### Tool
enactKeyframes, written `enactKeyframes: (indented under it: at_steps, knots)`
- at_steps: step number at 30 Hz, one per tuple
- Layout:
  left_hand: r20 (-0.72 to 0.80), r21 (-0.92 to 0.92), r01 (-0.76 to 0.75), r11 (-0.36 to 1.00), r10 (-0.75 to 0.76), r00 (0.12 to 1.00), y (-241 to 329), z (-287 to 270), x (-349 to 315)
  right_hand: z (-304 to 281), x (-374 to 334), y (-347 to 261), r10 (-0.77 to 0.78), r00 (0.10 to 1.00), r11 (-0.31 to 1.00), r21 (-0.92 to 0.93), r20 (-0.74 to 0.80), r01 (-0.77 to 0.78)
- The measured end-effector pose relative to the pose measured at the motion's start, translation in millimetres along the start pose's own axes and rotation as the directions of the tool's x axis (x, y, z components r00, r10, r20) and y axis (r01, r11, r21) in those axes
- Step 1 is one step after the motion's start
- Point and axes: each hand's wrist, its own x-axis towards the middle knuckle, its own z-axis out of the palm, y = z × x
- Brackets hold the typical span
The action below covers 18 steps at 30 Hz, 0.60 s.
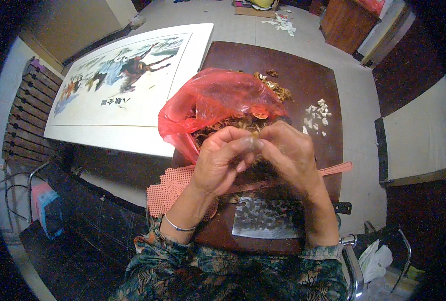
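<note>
so both my hands are up over the brown table (283, 56), left hand (222, 159) and right hand (294, 155) almost meeting. thumbs and forefingers are pinched nearly closed on a small pale bit (254, 137), too tiny to make out, right in front of the open red plastic bag (218, 95) of dark dried stuff. white pieces (317, 116) lie scattered to the right, cleaver (263, 218) below my hands. writing-wise, there's a short row of dark characters (114, 101) on the horse picture (148, 90) to the left.
</note>
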Motion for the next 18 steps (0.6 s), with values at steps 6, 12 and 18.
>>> enactKeyframes:
  at_steps: [6,12,18]
  knots:
    - [-0.014,0.066,0.017,0.998,-0.016,1.0,-6.0,-2.7,-0.1,4.8,-1.2,6.7,-0.058,0.996,0.981,-0.19,-0.073,0.043]
    - [-0.045,-0.085,0.019,0.996,-0.022,0.999,2.1,4.0,-0.2,0.3,2.7,11.1,-0.201,0.972,0.973,-0.144,-0.125,0.182]
    - [-0.053,-0.133,-0.005,0.991,-0.002,0.999,5.0,4.7,-2.3,4.2,1.2,2.1,-0.083,0.994,0.99,-0.119,-0.068,0.074]
